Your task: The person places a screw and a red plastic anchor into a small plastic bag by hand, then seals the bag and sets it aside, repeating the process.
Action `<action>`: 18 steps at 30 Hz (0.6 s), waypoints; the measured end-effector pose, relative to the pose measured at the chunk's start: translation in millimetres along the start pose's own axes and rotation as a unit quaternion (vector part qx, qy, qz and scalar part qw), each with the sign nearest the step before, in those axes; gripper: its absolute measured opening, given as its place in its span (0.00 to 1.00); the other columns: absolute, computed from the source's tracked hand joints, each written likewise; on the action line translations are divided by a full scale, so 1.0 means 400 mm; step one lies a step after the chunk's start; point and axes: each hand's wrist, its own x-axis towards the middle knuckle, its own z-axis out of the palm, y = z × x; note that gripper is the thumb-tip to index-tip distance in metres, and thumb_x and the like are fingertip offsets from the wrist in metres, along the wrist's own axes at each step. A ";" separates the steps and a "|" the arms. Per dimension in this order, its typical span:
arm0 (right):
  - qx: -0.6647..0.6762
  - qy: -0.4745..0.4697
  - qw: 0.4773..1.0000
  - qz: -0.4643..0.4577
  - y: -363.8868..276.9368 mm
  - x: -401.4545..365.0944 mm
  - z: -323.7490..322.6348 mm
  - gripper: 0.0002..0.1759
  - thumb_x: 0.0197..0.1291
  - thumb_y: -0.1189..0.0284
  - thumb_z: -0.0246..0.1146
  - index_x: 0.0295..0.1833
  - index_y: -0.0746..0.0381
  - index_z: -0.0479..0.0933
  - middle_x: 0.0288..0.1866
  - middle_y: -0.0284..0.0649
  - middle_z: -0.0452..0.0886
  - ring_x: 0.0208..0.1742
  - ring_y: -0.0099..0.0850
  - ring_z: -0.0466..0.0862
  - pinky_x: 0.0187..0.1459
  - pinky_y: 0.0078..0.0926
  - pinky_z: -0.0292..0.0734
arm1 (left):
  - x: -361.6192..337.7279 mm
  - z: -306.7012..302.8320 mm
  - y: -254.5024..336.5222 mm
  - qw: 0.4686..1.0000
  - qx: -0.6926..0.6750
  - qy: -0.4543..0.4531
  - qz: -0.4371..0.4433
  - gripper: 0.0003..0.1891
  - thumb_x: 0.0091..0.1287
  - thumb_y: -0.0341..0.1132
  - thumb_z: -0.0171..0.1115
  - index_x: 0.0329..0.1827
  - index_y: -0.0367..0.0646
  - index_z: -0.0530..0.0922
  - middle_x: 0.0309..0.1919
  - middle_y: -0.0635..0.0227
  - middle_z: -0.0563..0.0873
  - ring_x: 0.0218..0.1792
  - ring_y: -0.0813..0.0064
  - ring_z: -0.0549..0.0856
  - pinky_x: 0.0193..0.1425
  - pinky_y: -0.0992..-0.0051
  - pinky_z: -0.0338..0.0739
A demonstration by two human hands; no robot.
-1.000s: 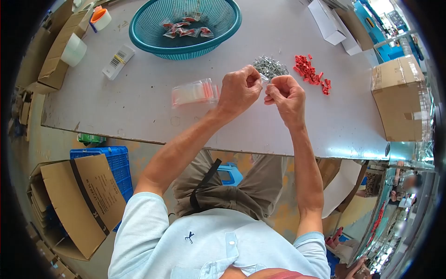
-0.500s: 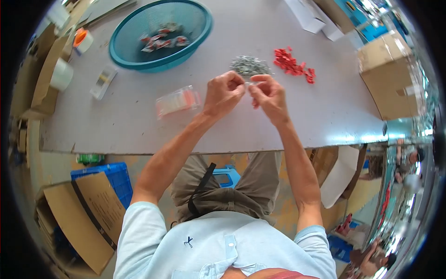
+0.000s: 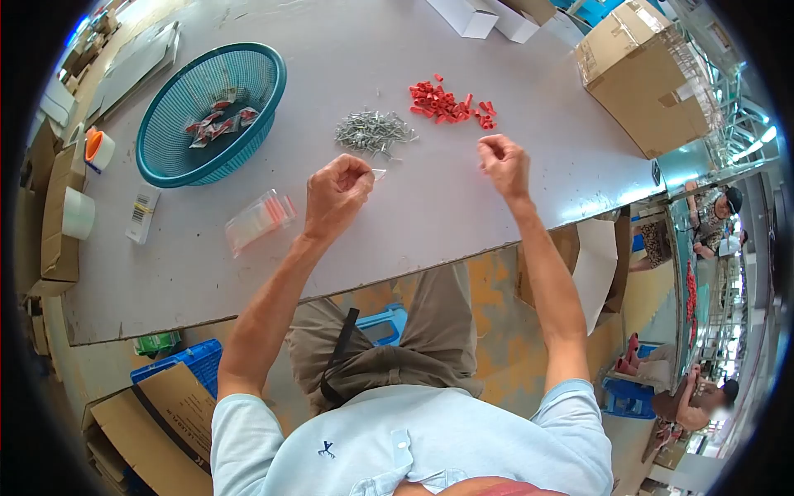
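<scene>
My left hand (image 3: 337,194) is closed on a small clear plastic bag (image 3: 379,174), whose edge sticks out by the fingertips. Just beyond it lies a pile of silvery screws (image 3: 372,131). My right hand (image 3: 506,168) is raised to the right with its fingers pinched together; what they hold, if anything, is too small to name. A heap of small red plastic pieces (image 3: 447,104) lies beyond my right hand. Left of my left hand is a packet of clear bags with red edges (image 3: 260,221).
A teal mesh basket (image 3: 151,169) with several red-and-clear packets stands at the left. Near it are a labelled white pack (image 3: 142,213) and tape rolls (image 3: 78,213). A cardboard box (image 3: 637,91) stands at the right, white boxes (image 3: 469,18) at the back. Other people sit far right.
My hands have moved apart, the left one keeping the small bag and the right one moving off to the right. The whole view has shifted and turned.
</scene>
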 end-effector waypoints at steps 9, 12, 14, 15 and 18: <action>-0.189 -0.066 0.979 0.035 0.092 0.158 -0.098 0.25 0.61 0.68 0.72 0.65 0.59 0.82 0.37 0.40 0.89 0.41 0.33 0.90 0.50 0.37 0.85 | 0.008 0.002 -0.024 0.997 0.073 -0.017 0.034 0.01 0.71 0.21 0.66 0.42 0.36 0.84 0.29 0.72 0.86 0.30 0.86 0.84 0.35 0.82 0.80; -0.218 -0.137 0.964 0.061 0.062 0.200 -0.096 0.29 0.60 0.68 0.71 0.68 0.54 0.80 0.36 0.39 0.88 0.43 0.34 0.89 0.51 0.37 0.84 | 0.010 -0.001 -0.030 0.997 0.070 -0.014 0.034 0.02 0.71 0.21 0.66 0.42 0.36 0.84 0.29 0.72 0.86 0.29 0.86 0.84 0.35 0.82 0.80; -0.227 -0.155 0.960 0.061 0.074 0.233 -0.095 0.27 0.60 0.68 0.70 0.67 0.54 0.82 0.36 0.38 0.88 0.43 0.33 0.89 0.50 0.37 0.84 | 0.013 -0.004 -0.036 0.997 0.071 -0.015 0.035 0.02 0.71 0.21 0.66 0.42 0.36 0.84 0.29 0.71 0.86 0.30 0.86 0.84 0.35 0.82 0.81; -0.236 -0.172 0.954 0.062 0.076 0.242 -0.093 0.25 0.60 0.68 0.69 0.65 0.53 0.83 0.36 0.38 0.88 0.44 0.32 0.88 0.50 0.37 0.85 | 0.012 -0.004 -0.028 0.997 0.072 -0.014 0.034 0.02 0.71 0.21 0.66 0.42 0.36 0.84 0.29 0.71 0.86 0.30 0.86 0.84 0.35 0.82 0.81; -0.230 -0.199 0.950 0.066 0.072 0.251 -0.078 0.19 0.61 0.69 0.68 0.59 0.55 0.86 0.33 0.37 0.86 0.41 0.31 0.88 0.48 0.36 0.85 | 0.009 -0.003 -0.010 0.995 0.089 -0.014 0.033 0.02 0.71 0.21 0.66 0.42 0.36 0.84 0.30 0.72 0.87 0.30 0.86 0.84 0.34 0.81 0.81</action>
